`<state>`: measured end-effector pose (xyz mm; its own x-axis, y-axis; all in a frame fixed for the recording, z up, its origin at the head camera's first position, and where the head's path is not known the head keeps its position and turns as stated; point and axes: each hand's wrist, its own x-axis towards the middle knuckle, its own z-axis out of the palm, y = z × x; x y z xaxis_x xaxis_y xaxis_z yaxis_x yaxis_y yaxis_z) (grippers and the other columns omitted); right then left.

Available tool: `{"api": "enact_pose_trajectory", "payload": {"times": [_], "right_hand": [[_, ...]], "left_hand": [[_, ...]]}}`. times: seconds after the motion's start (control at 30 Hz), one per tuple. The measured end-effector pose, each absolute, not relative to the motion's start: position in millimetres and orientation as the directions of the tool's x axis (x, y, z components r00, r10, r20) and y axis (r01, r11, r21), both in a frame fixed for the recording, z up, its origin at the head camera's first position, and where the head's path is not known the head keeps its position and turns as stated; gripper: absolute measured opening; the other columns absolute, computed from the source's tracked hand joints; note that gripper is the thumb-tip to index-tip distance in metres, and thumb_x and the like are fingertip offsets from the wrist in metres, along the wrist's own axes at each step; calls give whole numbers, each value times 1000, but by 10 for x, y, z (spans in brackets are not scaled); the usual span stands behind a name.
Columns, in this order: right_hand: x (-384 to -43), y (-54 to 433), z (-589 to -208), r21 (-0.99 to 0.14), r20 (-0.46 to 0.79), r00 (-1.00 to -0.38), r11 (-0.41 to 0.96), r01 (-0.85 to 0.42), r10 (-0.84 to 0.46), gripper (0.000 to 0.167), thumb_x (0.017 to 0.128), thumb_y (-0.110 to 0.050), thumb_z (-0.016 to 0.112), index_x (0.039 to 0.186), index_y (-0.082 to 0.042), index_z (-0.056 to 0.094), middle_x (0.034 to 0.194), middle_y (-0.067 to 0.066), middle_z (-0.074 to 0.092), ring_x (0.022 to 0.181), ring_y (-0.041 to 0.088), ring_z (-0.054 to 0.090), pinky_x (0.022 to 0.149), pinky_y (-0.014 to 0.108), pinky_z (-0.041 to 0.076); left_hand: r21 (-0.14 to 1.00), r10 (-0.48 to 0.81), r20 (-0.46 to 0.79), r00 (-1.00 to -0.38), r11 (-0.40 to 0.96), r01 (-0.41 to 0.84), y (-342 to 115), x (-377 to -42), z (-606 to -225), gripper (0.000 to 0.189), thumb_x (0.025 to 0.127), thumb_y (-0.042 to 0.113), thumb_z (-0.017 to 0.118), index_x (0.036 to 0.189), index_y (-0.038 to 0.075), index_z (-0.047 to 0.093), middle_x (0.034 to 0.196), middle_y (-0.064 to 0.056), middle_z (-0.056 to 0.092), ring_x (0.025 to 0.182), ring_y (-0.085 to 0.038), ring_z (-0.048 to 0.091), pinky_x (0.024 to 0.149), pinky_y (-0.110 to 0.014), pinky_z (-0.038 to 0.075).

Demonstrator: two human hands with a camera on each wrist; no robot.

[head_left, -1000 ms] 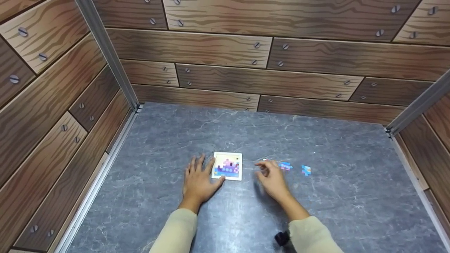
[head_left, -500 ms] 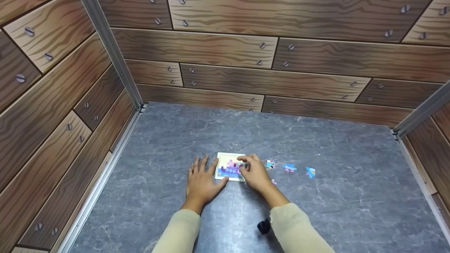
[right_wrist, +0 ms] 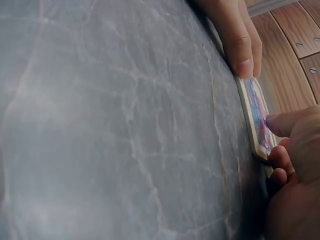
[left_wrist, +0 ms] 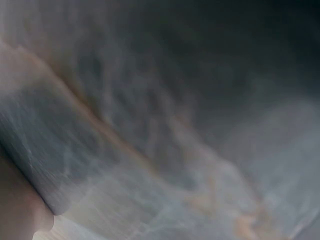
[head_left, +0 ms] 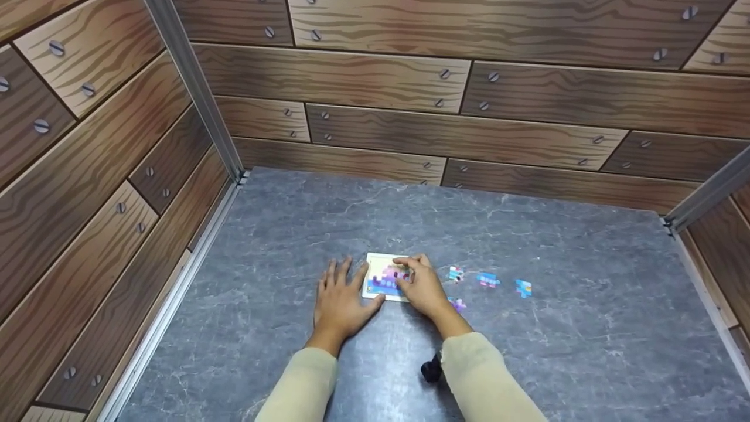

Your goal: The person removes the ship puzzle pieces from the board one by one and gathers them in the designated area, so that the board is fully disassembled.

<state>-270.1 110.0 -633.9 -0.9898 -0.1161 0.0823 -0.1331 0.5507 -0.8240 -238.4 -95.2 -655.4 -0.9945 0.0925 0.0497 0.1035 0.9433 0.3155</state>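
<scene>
In the head view, a small white-framed jigsaw board (head_left: 381,262) with a pink and purple ship picture lies on the grey tabletop. My left hand (head_left: 343,302) rests flat at its left side, fingers spread, with the thumb near the lower edge. Over the right part of the board is my right hand (head_left: 423,287), thumb and index finger bent towards each other. In the right wrist view its thumb (right_wrist: 282,122) touches the picture face of the board. Whether a piece is between those fingers cannot be seen. The left wrist view is mostly blurred tabletop.
Loose jigsaw pieces lie right of the board: a blue and white piece (head_left: 455,274), a blue and pink piece (head_left: 488,279), a blue and orange piece (head_left: 524,288) and a purple piece (head_left: 458,305). A black object (head_left: 432,370) is by the right cuff. Wood-patterned walls (head_left: 375,82) surround the tabletop.
My right hand has moved left from near the loose pieces onto the board's right part, uncovering pieces behind it. The left hand stays by the board. The head view has shifted slightly.
</scene>
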Motion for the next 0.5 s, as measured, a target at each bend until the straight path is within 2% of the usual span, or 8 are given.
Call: {"api": "enact_pose_trajectory", "payload": {"times": [0.1,0.23,0.33,0.5], "right_hand": [[-2705,1093,-6332,-808,88,-985,568,-159,-150,48,91,-1,81,138,-6,72,130,16,57,97,21,61,88,29,53],[-2697,1077,-6329,-786,94,-976,588,-194,-197,54,89,0,80,142,-2,69,132,18,56,119,32,63,109,48,53],[-2686,1071,-6328,-776,96,-974,597,-202,-206,55,89,0,80,143,-1,68,131,18,55,121,34,63,111,53,53],[-2673,1067,-6331,-765,86,-973,611,-203,-215,53,90,-3,81,142,-1,69,133,18,55,121,33,63,112,53,53]], "left_hand": [[318,94,61,-994,942,108,-948,-2385,-6549,88,94,87,49,167,39,42,179,-6,32,169,-41,22,132,-68,26],[315,101,69,-992,942,118,-948,-2386,-6551,88,95,86,49,168,38,42,178,-7,33,168,-42,23,132,-67,26],[317,105,67,-992,941,121,-947,-2390,-6553,88,95,86,49,168,38,41,178,-7,33,168,-42,23,132,-67,26],[311,105,44,-994,944,113,-947,-2386,-6540,89,94,86,50,168,38,40,180,-7,30,169,-42,21,133,-67,24]]}}
